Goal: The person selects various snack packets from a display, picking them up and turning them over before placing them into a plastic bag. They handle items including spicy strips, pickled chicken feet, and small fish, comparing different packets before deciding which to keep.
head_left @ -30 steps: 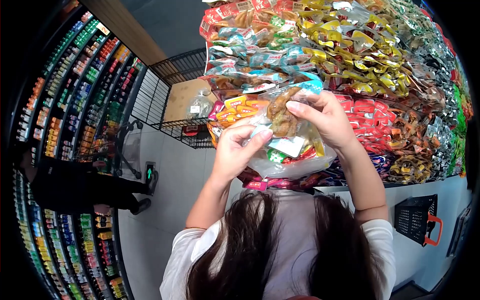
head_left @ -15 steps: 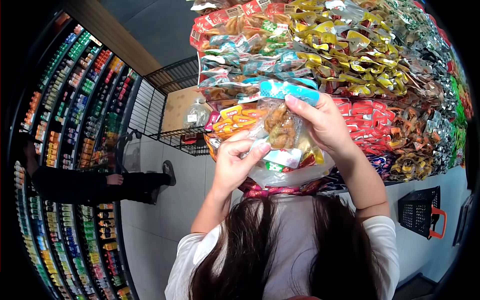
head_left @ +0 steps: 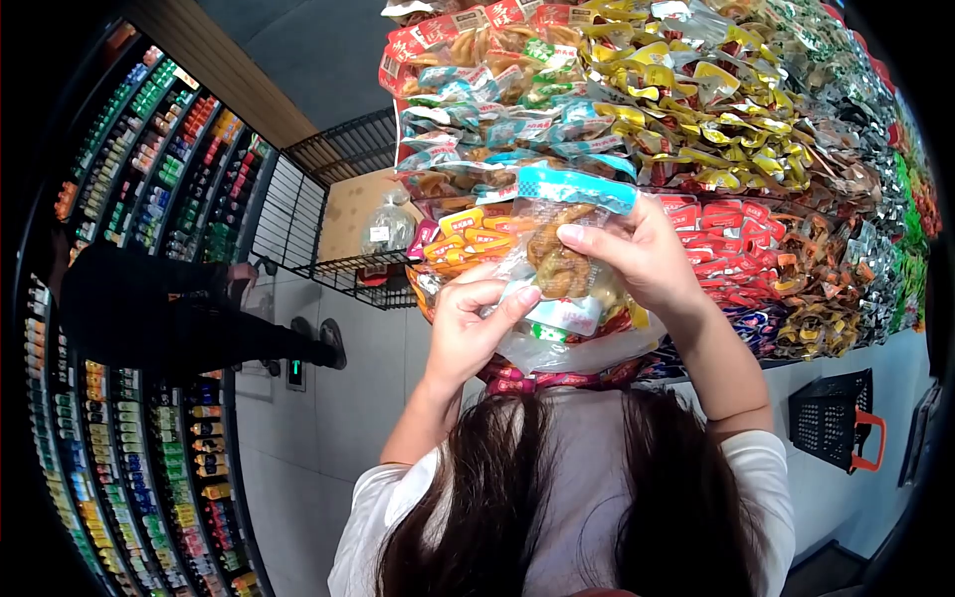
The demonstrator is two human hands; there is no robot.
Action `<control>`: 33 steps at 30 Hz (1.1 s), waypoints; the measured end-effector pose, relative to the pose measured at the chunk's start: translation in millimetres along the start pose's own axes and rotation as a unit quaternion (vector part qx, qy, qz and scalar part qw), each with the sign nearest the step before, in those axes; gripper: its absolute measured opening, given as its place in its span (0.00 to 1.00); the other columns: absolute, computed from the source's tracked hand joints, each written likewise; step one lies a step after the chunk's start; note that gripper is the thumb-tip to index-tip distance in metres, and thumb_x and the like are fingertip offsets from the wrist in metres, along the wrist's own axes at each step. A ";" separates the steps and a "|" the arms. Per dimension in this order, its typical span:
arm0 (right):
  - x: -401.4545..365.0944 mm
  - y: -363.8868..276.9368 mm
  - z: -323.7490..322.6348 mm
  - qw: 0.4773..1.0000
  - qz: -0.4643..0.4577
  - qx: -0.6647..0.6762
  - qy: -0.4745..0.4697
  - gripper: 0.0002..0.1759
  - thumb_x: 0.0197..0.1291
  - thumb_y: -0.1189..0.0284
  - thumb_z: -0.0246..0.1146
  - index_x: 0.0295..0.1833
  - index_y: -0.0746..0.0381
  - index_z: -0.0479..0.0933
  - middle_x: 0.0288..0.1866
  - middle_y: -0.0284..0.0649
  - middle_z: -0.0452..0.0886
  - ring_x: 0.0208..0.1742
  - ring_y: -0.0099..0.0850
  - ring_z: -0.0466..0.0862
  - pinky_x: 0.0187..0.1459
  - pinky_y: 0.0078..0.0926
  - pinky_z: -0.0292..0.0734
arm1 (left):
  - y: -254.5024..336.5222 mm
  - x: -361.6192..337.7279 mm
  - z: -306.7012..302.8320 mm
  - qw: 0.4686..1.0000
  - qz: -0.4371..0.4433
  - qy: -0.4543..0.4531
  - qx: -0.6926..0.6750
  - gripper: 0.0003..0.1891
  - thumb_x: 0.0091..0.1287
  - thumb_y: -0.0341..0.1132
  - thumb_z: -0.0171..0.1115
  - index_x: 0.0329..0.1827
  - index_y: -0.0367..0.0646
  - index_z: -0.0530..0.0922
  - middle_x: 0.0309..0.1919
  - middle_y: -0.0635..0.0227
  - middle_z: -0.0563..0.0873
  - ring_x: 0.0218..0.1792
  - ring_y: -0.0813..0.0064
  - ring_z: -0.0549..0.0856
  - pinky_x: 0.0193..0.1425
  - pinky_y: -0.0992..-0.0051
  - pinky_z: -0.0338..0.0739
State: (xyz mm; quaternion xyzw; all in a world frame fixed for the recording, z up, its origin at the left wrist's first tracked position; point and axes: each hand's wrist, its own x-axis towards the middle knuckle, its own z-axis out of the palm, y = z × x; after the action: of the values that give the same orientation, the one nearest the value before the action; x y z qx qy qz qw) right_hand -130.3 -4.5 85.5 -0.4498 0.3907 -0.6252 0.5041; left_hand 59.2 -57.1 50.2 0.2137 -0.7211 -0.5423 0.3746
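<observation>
Between my two hands is a clear snack packet [head_left: 559,261] with a blue top band and brown pieces of food inside. My left hand [head_left: 470,320] pinches its lower left edge between thumb and fingers. My right hand [head_left: 642,249] grips the upper right side, its thumb lying across the front. Under the packet, a clear plastic bag [head_left: 572,353] partly shows, with colourful packets at its edge. Orange packets [head_left: 468,239] lie just beyond my left hand, and red packets [head_left: 731,239] lie to the right of my right hand.
Rows of yellow packets [head_left: 686,129] and red-topped packets [head_left: 448,35] fill the display ahead. At its left is a black wire rack [head_left: 343,264] holding a bagged item [head_left: 390,227]. A person in dark clothes [head_left: 149,308] stands by the drinks shelves [head_left: 129,438]. A black basket [head_left: 831,418] is at right.
My right thumb has shifted down and left on the packet, uncovering more of its blue band. The person at left has moved further up the view, arm now on a cart-like handle.
</observation>
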 end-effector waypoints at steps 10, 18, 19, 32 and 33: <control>-3.8 3.7 -3.5 0.999 -0.023 -0.018 0.014 0.14 0.56 0.78 0.63 0.49 0.67 0.75 0.43 0.34 0.81 0.43 0.19 0.79 0.47 0.21 0.75 | -1.2 -2.2 5.1 1.000 0.002 -0.006 0.003 0.07 0.60 0.31 0.64 0.32 0.34 0.83 0.29 0.64 0.82 0.31 0.78 0.78 0.35 0.78 0.69; -24.2 -40.4 -7.1 0.962 -0.200 -0.137 0.124 0.13 0.56 0.81 0.61 0.48 0.68 0.75 0.42 0.39 0.81 0.43 0.25 0.81 0.48 0.23 0.77 | 3.5 -2.5 -5.5 0.994 0.004 0.024 -0.103 0.28 0.57 0.22 0.58 0.64 0.32 0.66 0.63 0.57 0.69 0.66 0.69 0.66 0.69 0.73 0.54; -32.2 -52.6 2.2 0.984 -0.129 -0.080 0.097 0.13 0.54 0.81 0.62 0.47 0.69 0.75 0.43 0.41 0.80 0.44 0.29 0.80 0.45 0.24 0.76 | 3.5 -3.0 -10.6 0.991 -0.010 -0.009 -0.132 0.34 0.54 0.19 0.55 0.68 0.32 0.59 0.68 0.56 0.63 0.70 0.68 0.58 0.72 0.71 0.46; -7.7 38.7 11.5 0.659 -0.294 -0.653 -0.230 0.15 0.47 0.74 0.57 0.43 0.67 0.76 0.47 0.45 0.74 0.52 0.39 0.74 0.56 0.36 0.69 | 40.6 1.5 -11.7 0.972 -0.057 -0.036 -0.224 0.34 0.54 0.18 0.52 0.69 0.32 0.57 0.68 0.56 0.64 0.53 0.80 0.75 0.43 0.83 0.73; -7.4 43.1 14.4 0.662 -0.257 -0.651 -0.267 0.15 0.48 0.74 0.57 0.43 0.68 0.76 0.49 0.48 0.73 0.55 0.42 0.72 0.59 0.37 0.67 | 36.7 4.8 -9.9 0.979 -0.035 -0.032 -0.200 0.34 0.55 0.18 0.52 0.69 0.32 0.57 0.67 0.56 0.65 0.50 0.82 0.76 0.40 0.84 0.73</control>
State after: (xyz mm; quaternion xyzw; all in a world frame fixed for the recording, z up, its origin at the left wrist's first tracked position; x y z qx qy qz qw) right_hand -103.8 -5.8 47.8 -0.8934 0.4161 -0.1691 -0.0154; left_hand 67.4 -55.0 87.5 0.1418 -0.6017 -0.6951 0.3670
